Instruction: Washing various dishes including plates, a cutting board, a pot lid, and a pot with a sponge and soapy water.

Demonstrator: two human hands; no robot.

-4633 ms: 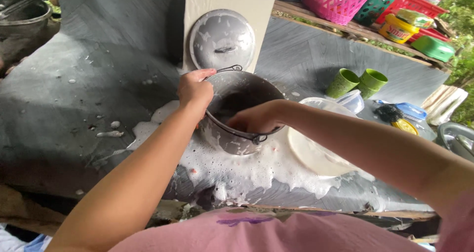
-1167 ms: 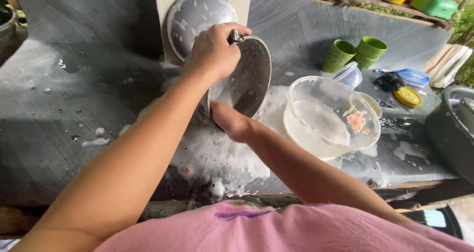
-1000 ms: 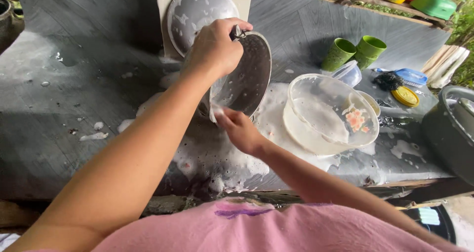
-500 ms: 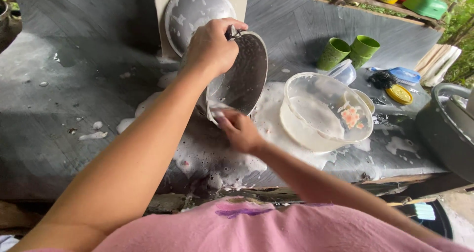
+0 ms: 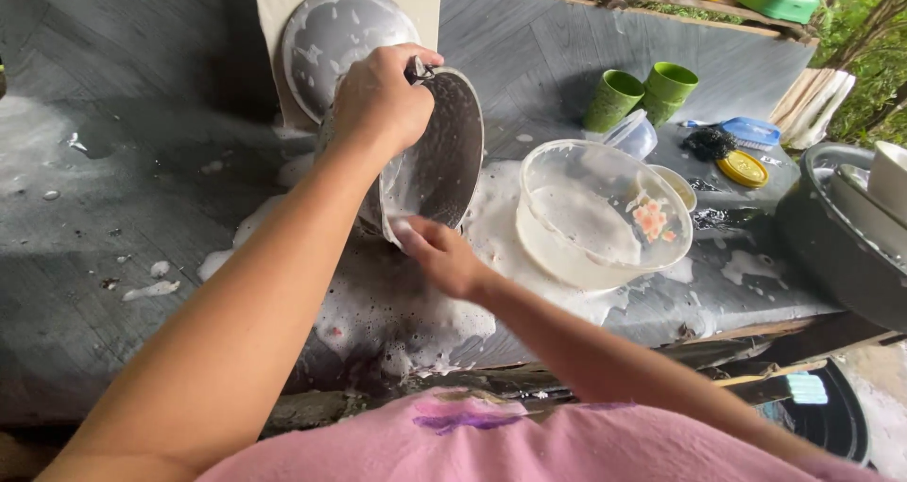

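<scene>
My left hand (image 5: 380, 102) grips the top handle and rim of a soapy metal pot (image 5: 439, 161), tilted on its side with its opening facing right. My right hand (image 5: 436, 252) presses against the pot's lower rim, fingers curled; whether it holds a sponge I cannot tell. Foam (image 5: 406, 302) covers the grey slab under the pot. A round metal lid (image 5: 321, 38) smeared with suds leans on the wall behind it.
A clear plastic bowl (image 5: 605, 215) with a flower print lies tilted to the right, a small container (image 5: 631, 134) behind it. Two green cups (image 5: 642, 94), a blue dish, a black scrubber (image 5: 707, 142) and a yellow lid (image 5: 744, 167) sit further back. A grey basin (image 5: 841, 236) stands at far right.
Earlier the pot stood upright with my right hand inside it. Now it is tipped on its side and my right hand rubs the lower rim. The view has drifted rightward.
</scene>
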